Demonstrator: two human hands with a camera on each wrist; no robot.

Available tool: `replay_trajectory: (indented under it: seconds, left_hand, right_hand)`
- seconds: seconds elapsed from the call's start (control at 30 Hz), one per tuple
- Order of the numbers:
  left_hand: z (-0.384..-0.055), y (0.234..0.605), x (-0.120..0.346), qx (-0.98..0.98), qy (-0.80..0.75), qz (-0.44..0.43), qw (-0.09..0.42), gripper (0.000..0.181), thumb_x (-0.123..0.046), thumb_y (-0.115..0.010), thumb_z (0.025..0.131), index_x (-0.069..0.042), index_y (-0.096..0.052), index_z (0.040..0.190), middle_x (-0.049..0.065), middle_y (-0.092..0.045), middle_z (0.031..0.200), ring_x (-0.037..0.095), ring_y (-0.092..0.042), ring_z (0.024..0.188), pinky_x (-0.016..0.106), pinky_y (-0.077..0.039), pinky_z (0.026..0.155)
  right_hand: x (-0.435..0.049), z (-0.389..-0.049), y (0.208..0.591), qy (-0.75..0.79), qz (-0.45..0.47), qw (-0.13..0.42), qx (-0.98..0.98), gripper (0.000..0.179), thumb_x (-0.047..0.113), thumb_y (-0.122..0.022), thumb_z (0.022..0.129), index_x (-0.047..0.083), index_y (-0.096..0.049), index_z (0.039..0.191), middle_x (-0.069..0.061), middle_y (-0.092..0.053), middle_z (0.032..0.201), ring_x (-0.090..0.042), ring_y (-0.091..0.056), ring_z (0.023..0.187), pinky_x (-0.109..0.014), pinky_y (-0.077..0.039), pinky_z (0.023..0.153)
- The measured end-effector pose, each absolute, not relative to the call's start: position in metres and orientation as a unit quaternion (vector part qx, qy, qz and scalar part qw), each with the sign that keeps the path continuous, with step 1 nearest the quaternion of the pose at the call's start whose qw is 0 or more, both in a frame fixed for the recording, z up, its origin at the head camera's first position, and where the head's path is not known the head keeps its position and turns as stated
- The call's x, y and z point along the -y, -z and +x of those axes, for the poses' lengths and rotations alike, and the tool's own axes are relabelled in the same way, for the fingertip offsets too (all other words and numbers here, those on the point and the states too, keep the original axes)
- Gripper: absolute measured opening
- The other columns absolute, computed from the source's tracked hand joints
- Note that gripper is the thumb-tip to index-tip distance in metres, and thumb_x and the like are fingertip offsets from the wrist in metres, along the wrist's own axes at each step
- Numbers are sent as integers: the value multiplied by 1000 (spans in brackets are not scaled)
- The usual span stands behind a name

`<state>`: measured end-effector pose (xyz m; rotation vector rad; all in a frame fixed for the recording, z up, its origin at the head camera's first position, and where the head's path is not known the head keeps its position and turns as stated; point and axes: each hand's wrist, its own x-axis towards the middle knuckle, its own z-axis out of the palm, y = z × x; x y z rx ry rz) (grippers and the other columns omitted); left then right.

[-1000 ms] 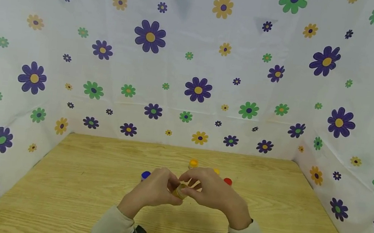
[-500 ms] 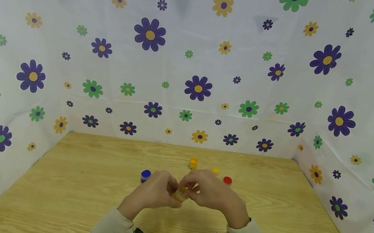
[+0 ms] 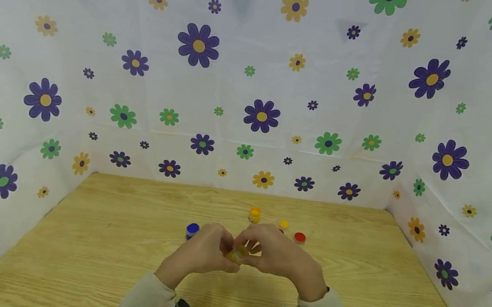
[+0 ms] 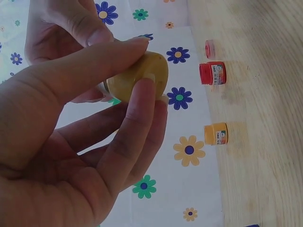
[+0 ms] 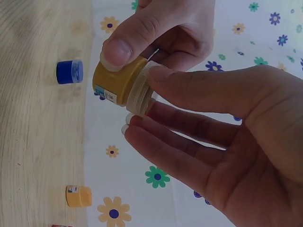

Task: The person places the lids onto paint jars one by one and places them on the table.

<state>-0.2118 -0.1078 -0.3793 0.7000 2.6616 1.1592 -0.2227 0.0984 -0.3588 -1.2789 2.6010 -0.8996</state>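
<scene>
My left hand [image 3: 207, 250] grips the body of a small ochre paint pot [image 5: 118, 82], thumb on one side and fingers on the other. The pot is tilted above the table, with part of a label showing in the right wrist view. Its clear ridged lid [image 5: 138, 97] sits on the mouth. My right hand [image 3: 282, 254] pinches this lid between thumb and fingertips. From the left wrist view the pot's rounded base [image 4: 142, 75] shows, while the lid is mostly hidden behind the left hand.
On the wooden table [image 3: 104, 238] beyond the hands stand a blue paint pot [image 3: 192, 231], an orange-yellow pot [image 3: 254, 215] and a red pot [image 4: 213, 74]. A red-stained lid [image 4: 210, 48] lies near the red pot. A yellow round piece [image 3: 283, 224] is partly hidden. Flowered cloth [image 3: 253, 88] encloses the table.
My right thumb and fingers have shifted slightly around the lid. The left hand keeps its grip on the paint pot, and both hands stay in nearly the same place.
</scene>
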Motion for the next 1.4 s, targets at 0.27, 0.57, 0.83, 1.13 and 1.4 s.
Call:
replay_trajectory:
  seconds: [0.27, 0.57, 0.83, 1.13, 1.4]
  left_hand:
    - [-211, 378, 109, -886, -391, 235, 78, 16, -11, -89, 77, -6, -80, 90, 1, -78, 83, 9, -66, 72, 25, -55, 64]
    - [-212, 377, 112, -884, -396, 236, 78, 24, -12, -90, 78, -3, -80, 97, 4, -79, 88, 10, -70, 76, 26, -59, 68]
    - [-212, 377, 111, -888, -388, 234, 75, 22, -12, -89, 78, -5, -81, 96, 1, -78, 87, 10, -68, 76, 25, -56, 67]
    - [-212, 377, 111, -886, -395, 230, 79, 22, -11, -90, 78, -4, -80, 96, 4, -78, 88, 12, -71, 78, 27, -59, 69]
    - [-213, 378, 110, -883, -396, 238, 80, 21, -12, -90, 77, -5, -80, 94, 2, -78, 84, 10, -69, 74, 24, -57, 65]
  right_hand:
    - [-97, -225, 360, 295, -404, 53, -864, 19, 14, -76, 94, 7, -76, 111, -4, -77, 97, -8, -69, 83, -16, -56, 74]
    - [-101, -225, 358, 309, -432, 52, -846, 27, 0, -77, 89, 7, -75, 115, -6, -76, 114, -21, -73, 101, -19, -59, 83]
    - [-100, -226, 361, 299, -415, 53, -858, 23, 12, -76, 93, 5, -75, 115, -7, -78, 102, -9, -71, 84, -14, -56, 75]
    - [-105, -224, 356, 339, -430, 65, -834, 29, -4, -75, 90, 5, -73, 117, -8, -74, 118, -25, -71, 109, -30, -61, 90]
    - [-101, -224, 358, 319, -436, 56, -839, 20, 4, -76, 92, 7, -77, 112, -5, -77, 106, -14, -73, 94, -17, -58, 80]
